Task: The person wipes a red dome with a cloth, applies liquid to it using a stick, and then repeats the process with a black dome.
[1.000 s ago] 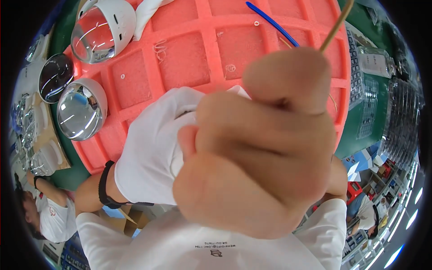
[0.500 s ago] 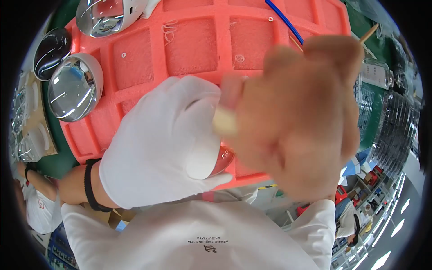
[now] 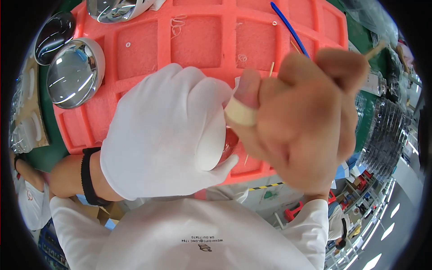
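My left hand (image 3: 155, 135), in a white glove, is closed around a rounded white shell (image 3: 211, 146) with a glossy face that reflects the red tray. Close against its right side is my bare right hand (image 3: 306, 121), curled, with a beige finger cot (image 3: 241, 112) on one finger. A thin wooden stick (image 3: 375, 50) juts from the far right side of that hand, slightly blurred. My right fingertips and the shell's glossy face are mostly hidden. Beneath both hands lies a red foam tray (image 3: 198, 74) with square compartments.
On the tray's left side sit a white shell with a mirrored dome (image 3: 72, 75) and a black glossy dome (image 3: 55, 38); another mirrored unit (image 3: 114, 9) is at the far left. A blue tube (image 3: 289, 29) lies at the back. Clear plastic trays (image 3: 384, 135) are stacked at right.
My right hand has moved slightly right and looks less blurred, its finger cot now clearer. My left hand still holds the shell. The whole view has shifted a little.
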The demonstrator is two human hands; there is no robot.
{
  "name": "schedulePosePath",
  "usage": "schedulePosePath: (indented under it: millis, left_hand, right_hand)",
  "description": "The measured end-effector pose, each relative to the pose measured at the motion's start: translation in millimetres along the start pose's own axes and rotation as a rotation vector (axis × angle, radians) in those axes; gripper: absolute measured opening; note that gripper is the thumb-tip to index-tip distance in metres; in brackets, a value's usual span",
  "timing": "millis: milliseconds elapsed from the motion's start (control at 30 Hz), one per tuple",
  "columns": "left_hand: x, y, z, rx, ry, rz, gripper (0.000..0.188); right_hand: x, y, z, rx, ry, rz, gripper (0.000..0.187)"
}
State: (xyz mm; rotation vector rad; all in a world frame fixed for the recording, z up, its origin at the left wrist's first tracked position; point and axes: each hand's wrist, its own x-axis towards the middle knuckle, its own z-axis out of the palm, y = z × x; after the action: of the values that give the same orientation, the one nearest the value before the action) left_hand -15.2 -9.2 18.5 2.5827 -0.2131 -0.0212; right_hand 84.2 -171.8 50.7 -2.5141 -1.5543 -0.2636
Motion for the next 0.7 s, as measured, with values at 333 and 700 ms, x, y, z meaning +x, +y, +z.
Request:
schedulePosePath:
  millis: [333,700]
  left_hand:
    - [-2.1,-2.2,5.1,0.000,0.070,0.052,0.056]
    - [1.5,1.6,2.8,-0.021,0.002,-0.001,0.046]
  right_hand:
    - [-9.1,-10.2,11.3,0.000,0.145,0.067,0.023]
    - [-2.5,3.5,19.7,0.195,0.335,-0.209,0.029]
